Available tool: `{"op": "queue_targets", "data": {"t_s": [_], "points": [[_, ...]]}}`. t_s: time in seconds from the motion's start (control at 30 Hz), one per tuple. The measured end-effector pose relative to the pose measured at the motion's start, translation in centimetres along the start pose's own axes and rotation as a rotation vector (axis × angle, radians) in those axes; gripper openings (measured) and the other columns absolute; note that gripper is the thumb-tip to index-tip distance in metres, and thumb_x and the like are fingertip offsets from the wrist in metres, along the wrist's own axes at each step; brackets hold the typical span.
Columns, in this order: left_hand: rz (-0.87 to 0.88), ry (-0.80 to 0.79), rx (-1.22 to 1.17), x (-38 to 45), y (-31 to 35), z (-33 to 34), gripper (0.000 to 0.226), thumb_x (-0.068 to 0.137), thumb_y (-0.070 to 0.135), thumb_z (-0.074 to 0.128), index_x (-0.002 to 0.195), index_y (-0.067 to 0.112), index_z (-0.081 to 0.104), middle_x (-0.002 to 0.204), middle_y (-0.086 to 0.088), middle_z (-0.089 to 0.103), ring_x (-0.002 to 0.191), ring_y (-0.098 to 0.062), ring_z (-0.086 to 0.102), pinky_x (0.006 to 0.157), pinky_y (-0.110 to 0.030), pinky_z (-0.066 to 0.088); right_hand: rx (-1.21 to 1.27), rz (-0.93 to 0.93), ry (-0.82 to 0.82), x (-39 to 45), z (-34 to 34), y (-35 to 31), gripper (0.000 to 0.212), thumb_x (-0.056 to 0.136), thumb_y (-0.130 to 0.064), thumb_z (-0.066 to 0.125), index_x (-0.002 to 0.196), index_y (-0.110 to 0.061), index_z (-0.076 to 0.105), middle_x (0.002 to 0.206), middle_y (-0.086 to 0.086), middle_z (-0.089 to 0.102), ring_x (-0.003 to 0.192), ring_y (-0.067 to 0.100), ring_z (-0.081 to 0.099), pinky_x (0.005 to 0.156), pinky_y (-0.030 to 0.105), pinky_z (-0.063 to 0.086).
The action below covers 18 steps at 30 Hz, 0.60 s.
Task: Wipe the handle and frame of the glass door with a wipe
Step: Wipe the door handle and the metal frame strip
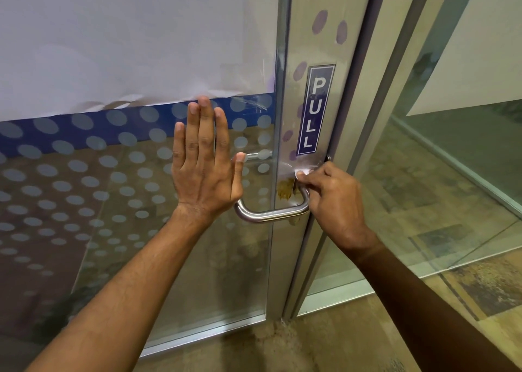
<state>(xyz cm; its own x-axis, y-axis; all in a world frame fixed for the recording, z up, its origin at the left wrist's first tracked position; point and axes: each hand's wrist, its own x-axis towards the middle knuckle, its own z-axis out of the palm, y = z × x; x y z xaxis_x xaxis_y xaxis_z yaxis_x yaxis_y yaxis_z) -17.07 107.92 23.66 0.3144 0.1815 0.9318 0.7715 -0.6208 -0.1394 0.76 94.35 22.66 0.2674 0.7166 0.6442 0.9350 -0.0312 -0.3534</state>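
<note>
1. The left hand (204, 162) is laid flat against the glass door (135, 202), fingers straight and spread upward, with nothing held in it; the palm lies just left of the handle.
2. The right hand (333, 199) is closed on a small white wipe (302, 172), which is pinched between thumb and fingertips and pressed at the top of the handle's right leg, against the frame.
3. The handle (271, 214) is seen as a brushed metal bar bent into a U; its lower run passes below the left hand and curves up at the right to meet the right hand. Its upper part is largely hidden by the left palm.
4. The frame (299, 244) is formed by a vertical metal strip along the door's right edge. A brownish smear (285, 190) is visible on it just inside the handle's curve, right under the wipe.
5. A blue vertical PULL sticker (316, 110) is fixed to the frame directly above the wipe, with several faded purple dots (319, 22) scattered beside and above it.
6. The glass panel is covered with rows of frosted dots over a blue band (70, 131), and white sheeting (127, 38) with a torn lower edge is seen above that band.
7. A tan patterned floor (324, 343) is seen beneath the door.
</note>
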Motion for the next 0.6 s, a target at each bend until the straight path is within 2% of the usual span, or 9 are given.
{"op": "queue_targets", "data": {"t_s": [0.07, 0.17, 0.27, 0.4, 0.53, 0.6], "points": [[-0.017, 0.012, -0.010, 0.0, 0.1, 0.0, 0.071, 0.100, 0.036, 0.037, 0.152, -0.001, 0.004, 0.161, -0.021, 0.009, 0.153, -0.018, -0.015, 0.126, -0.037, -0.005, 0.031, 0.040, 0.049, 0.0, 0.2, 0.2, 0.018, 0.081, -0.007, 0.078, 0.098, -0.010, 0.078, 0.080, 0.007, 0.070, 0.069, 0.020, 0.065, 0.066, 0.029, 0.054], [-0.028, 0.016, -0.016, 0.1, 0.0, -0.1, 0.070, 0.101, 0.036, 0.036, 0.151, -0.002, 0.006, 0.163, -0.019, 0.005, 0.153, -0.018, -0.015, 0.126, -0.037, -0.006, 0.223, 0.260, 0.129, -0.3, 0.9, 0.4, 0.017, 0.081, -0.007, 0.078, 0.098, -0.011, 0.078, 0.085, 0.004, 0.075, 0.074, 0.012, 0.067, 0.072, 0.018, 0.052], [-0.038, 0.007, -0.007, 0.2, 0.1, -0.2, 0.071, 0.100, 0.036, 0.038, 0.151, -0.006, 0.012, 0.155, -0.024, 0.014, 0.153, -0.017, -0.016, 0.126, -0.037, -0.006, 0.406, 0.461, 0.177, -0.5, 1.7, 0.6, 0.016, 0.079, -0.010, 0.081, 0.095, -0.014, 0.079, 0.086, -0.003, 0.076, 0.078, 0.005, 0.069, 0.075, 0.011, 0.052], [-0.054, -0.016, 0.000, 0.1, 0.3, -0.2, 0.066, 0.101, 0.037, 0.035, 0.149, -0.007, 0.023, 0.154, -0.025, 0.015, 0.152, -0.016, -0.019, 0.125, -0.036, -0.008, 0.605, 0.673, 0.190, -0.7, 2.5, 0.8, 0.018, 0.077, -0.009, 0.083, 0.094, -0.014, 0.078, 0.079, -0.012, 0.073, 0.077, 0.003, 0.072, 0.075, 0.021, 0.059], [-0.059, -0.025, -0.007, 0.2, 0.3, -0.3, 0.066, 0.100, 0.036, 0.037, 0.148, -0.007, 0.023, 0.153, -0.026, 0.014, 0.152, -0.016, -0.020, 0.125, -0.036, -0.009, 0.817, 0.873, 0.226, -1.5, 3.7, 1.1, 0.017, 0.082, 0.000, 0.075, 0.098, -0.007, 0.076, 0.077, -0.003, 0.074, 0.065, 0.007, 0.071, 0.067, 0.030, 0.060], [-0.060, -0.025, -0.005, 0.3, 0.3, -0.4, 0.066, 0.100, 0.036, 0.037, 0.148, -0.008, 0.024, 0.153, -0.026, 0.015, 0.152, -0.016, -0.020, 0.125, -0.036, -0.009, 0.960, 0.979, 0.198, -2.6, 4.4, 0.5, 0.022, 0.083, 0.010, 0.069, 0.102, -0.001, 0.072, 0.085, 0.011, 0.076, 0.067, 0.015, 0.072, 0.067, 0.035, 0.061]]}}
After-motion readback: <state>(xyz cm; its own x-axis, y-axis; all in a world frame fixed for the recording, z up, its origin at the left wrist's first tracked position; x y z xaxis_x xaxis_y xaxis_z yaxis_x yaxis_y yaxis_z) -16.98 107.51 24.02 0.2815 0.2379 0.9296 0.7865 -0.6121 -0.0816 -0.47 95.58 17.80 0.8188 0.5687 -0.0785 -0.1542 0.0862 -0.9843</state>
